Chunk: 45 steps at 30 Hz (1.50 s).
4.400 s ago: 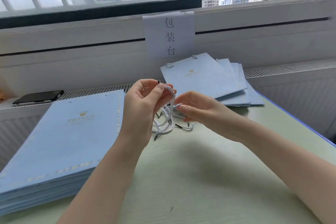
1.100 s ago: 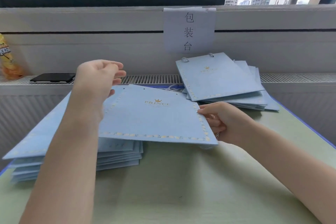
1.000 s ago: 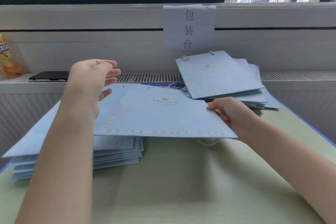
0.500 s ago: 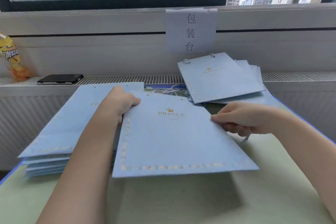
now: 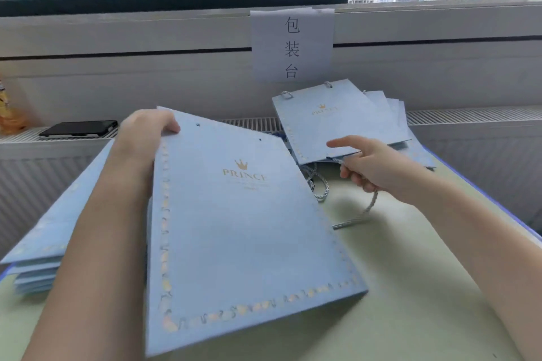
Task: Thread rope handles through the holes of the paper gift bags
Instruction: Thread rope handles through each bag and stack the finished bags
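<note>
Paper bag (image 5: 240, 223), two holes, gripped by left hand (image 5: 146, 126); right hand (image 5: 369, 167) clutches one rope (image 5: 360, 214).

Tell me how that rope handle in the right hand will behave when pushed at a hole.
The rope handle droops below the right hand, so it is probably floppy and will buckle. Likely very light. Gripping near its tip should steer it better.

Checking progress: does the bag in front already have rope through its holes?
No, both holes of the front bag are empty; the right hand holds the rope.
</note>
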Tool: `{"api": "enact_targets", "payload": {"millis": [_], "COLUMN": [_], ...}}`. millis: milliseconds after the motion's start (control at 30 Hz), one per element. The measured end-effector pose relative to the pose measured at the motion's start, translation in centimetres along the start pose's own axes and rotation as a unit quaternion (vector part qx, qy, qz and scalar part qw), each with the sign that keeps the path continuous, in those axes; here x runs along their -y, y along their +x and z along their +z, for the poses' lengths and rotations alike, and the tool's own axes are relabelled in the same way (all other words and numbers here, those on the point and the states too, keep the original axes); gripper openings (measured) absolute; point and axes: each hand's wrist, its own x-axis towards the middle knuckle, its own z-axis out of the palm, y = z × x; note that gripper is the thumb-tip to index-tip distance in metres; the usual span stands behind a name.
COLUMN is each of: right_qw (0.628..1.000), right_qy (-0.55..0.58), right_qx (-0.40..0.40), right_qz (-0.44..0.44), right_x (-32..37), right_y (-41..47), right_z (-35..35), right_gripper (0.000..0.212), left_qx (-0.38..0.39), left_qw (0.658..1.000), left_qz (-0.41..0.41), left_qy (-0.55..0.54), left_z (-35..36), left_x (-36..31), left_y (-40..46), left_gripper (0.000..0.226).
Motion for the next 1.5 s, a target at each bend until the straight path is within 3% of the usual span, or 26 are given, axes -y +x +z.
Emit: {"api": "enact_targets", "payload": {"millis": [233,367,467,533,600,733,1067,1200,1300,1500], "right_qw": [0.998,0.983,0.932,0.903,0.906,0.941,0.949,0.960,0.964,0.962], "right_qy": [-0.014,0.171,0.345,0.401,0.371,0.184,0.179,0.119,0.044,-0.084], "right_qx": [-0.051,-0.064,-0.070,-0.090,-0.127,-0.194,-0.094,-0.066,-0.075,-0.092], "right_qz": [0.018,-0.031,-0.090,-0.125,-0.157,-0.207,-0.241,-0.244,-0.252,-0.242], "right_x": [-0.5,0.4,1.3,1.8,1.8,1.5,2.3,2.2,1.9,0.6], "right_y": [0.5,0.3,-0.1,-0.3,-0.5,-0.6,-1.5,-1.5,-1.2,-0.5], "right_z": [0.6,-0.2,-1.5,-2.3,-2.8,-2.3,-0.6,0.4,1.2,2.1], "right_gripper": [0.031,0.027,0.021,0.022,0.023,0.020,0.016,0.015,0.016,0.016], "left_qx": [-0.094,-0.074,-0.025,0.001,-0.005,0.004,0.137,0.190,0.195,0.175], "left_qw": [0.983,0.962,0.937,0.930,0.940,0.956,0.963,0.974,0.976,0.949], "left_qz": [0.034,0.004,-0.012,-0.016,0.015,0.052,0.020,0.042,0.090,0.165], "left_qy": [-0.152,-0.264,-0.347,-0.367,-0.340,-0.288,-0.229,-0.112,0.025,0.205], "left_z": [-0.4,0.2,1.0,1.8,2.9,6.2,8.9,9.9,10.6,11.2], "left_x": [0.0,0.2,0.6,1.2,1.8,2.5,3.6,4.9,6.2,7.0], "left_y": [-0.3,-0.7,-0.9,-0.5,0.0,-1.0,-2.6,-3.2,-3.3,-3.9], "left_gripper": [0.006,0.022,0.018,0.013,0.012,0.026,0.027,0.025,0.039,0.045]}}
